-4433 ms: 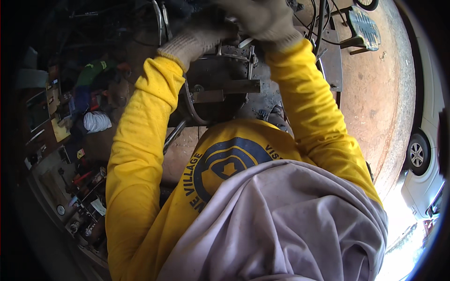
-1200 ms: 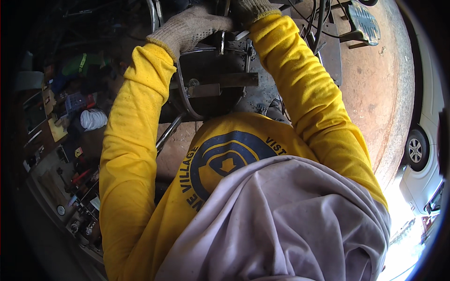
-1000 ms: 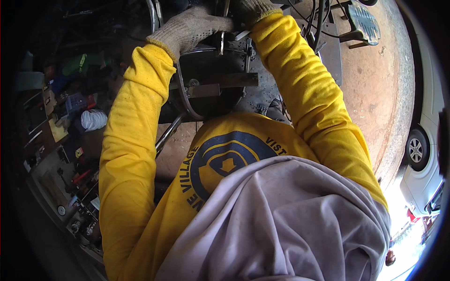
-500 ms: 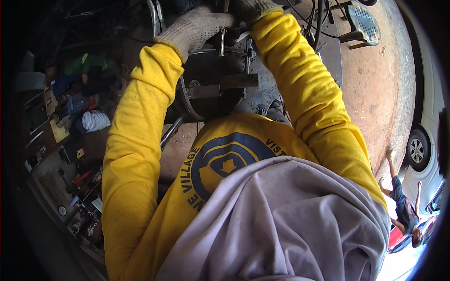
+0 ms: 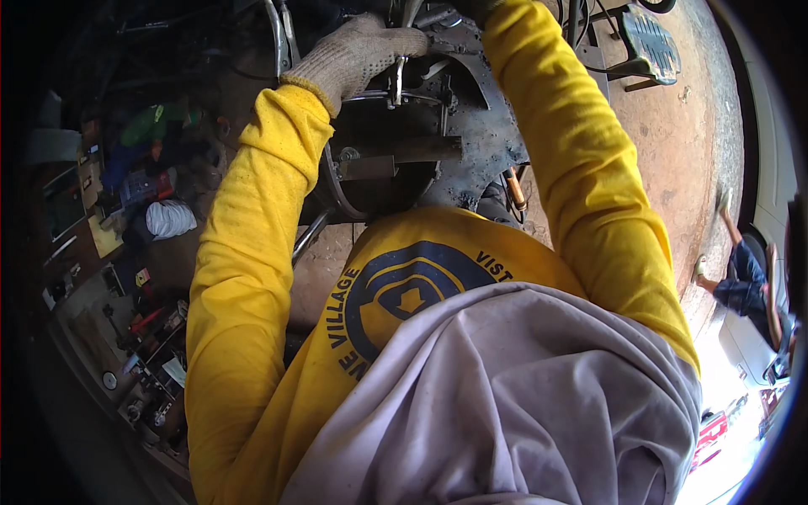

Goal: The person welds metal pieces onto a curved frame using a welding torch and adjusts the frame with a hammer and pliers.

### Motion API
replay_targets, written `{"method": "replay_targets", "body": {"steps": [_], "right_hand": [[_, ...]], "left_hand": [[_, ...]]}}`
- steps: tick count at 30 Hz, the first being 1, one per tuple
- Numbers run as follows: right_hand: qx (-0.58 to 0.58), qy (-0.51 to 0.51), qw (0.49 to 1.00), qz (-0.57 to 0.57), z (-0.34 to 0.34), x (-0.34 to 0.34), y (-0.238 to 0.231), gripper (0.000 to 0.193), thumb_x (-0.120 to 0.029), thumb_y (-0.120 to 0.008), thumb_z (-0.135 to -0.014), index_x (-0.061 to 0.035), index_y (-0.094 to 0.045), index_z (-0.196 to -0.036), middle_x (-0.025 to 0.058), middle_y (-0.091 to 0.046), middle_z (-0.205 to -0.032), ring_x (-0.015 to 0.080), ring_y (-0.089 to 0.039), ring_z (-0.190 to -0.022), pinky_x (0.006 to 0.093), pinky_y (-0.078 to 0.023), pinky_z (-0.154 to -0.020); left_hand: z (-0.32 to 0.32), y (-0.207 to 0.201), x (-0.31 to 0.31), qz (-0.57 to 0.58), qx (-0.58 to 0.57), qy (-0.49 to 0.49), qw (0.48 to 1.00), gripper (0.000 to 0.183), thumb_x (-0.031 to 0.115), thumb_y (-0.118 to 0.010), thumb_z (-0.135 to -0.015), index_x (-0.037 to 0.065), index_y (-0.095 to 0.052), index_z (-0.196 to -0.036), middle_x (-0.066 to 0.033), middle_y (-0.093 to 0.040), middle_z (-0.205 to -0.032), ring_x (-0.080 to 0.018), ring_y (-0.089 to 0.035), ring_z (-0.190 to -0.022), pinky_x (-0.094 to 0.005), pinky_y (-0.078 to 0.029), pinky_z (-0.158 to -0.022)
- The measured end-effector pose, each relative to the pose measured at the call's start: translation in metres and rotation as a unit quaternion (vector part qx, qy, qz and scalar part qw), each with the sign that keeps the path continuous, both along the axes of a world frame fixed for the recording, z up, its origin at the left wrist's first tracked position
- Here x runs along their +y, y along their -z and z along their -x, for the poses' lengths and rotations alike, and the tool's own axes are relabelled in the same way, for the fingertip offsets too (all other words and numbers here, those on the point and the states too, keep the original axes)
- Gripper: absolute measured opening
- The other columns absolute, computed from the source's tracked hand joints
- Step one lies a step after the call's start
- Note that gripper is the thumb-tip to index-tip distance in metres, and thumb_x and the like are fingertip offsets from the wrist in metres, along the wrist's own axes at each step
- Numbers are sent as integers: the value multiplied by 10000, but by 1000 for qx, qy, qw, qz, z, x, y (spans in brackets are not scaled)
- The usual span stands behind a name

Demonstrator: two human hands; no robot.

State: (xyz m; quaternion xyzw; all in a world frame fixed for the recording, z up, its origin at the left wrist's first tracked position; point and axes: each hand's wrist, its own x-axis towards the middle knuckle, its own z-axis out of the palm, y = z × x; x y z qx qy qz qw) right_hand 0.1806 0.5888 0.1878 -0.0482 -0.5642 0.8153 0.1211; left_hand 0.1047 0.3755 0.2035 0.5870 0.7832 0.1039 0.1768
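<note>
My left hand (image 5: 364, 55), in a grey knitted glove with dark grip dots, is closed around an upright shiny metal rod (image 5: 399, 77), thumb across it. Beneath the rod lies a dark steel frame with a large rounded opening (image 5: 383, 189) and a flat metal bar (image 5: 412, 150) across it. Rough, pitted metal plate (image 5: 484, 135) extends to the right of the opening. My right hand (image 5: 476, 7) reaches the upper edge; only a dark bit of its glove shows, and its fingers are out of the picture.
An orange-handled tool (image 5: 515, 189) lies right of the plate. A small dark stool (image 5: 650, 46) and cables stand at the upper right. Shelves and clutter (image 5: 156, 353) fill the left, with a person in green (image 5: 151, 126). Another person (image 5: 745, 278) is by a pale car.
My right hand has moved up and right, away from the left hand, uncovering more of the plate. My left hand stays nearly in place. The person by the car has shifted.
</note>
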Motion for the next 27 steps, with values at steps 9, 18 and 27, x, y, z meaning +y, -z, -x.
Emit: {"method": "replay_targets", "body": {"steps": [9,18,27], "right_hand": [[-38,3,886,-461,21,21,-7,450,-421,-530,-1014,-84,-643,-1290,140,-704,-1204,276,-687,-1003,359,-544,-900],[-48,3,918,-393,10,19,-12,438,-419,-563,-997,-84,-664,-1260,149,-710,-1178,284,-685,-993,367,-540,-890],[-39,-11,919,-393,5,20,-9,426,-417,-596,-980,-85,-685,-1231,158,-716,-1152,292,-682,-983,375,-536,-880]], "left_hand": [[9,-3,0,10,128,106,986,455,-6,-624,-856,324,-694,-1161,-166,-604,-903,-355,-646,-873,-392,-549,-773],[4,-8,5,51,127,85,987,337,108,-631,-901,314,-708,-1157,-173,-644,-987,-343,-656,-928,-371,-534,-829],[-14,-18,16,9,-288,-215,933,547,416,-757,-829,-42,-690,-1119,-167,-685,-986,-242,-625,-970,-335,-469,-917]]}}
